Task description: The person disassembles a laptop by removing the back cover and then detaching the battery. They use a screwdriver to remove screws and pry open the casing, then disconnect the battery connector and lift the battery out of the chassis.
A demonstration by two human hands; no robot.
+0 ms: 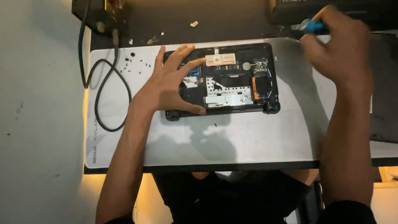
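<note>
An opened black laptop base (265, 79) lies on a white mat (232, 137), its inner boards and metal plates showing. My left hand (172, 83) rests flat on the laptop's left part, fingers spread, thumb along the front edge. My right hand (338, 49) is raised at the far right beyond the laptop, blurred, with its fingers closed around a blue-handled tool (313, 27).
Several small black screws (137, 66) lie on the mat's far left corner. A black cable (103, 95) loops over the mat's left side from a black box (97, 12) at the back. One loose screw (215, 124) sits in front of the laptop. A dark object (383, 120) borders the right.
</note>
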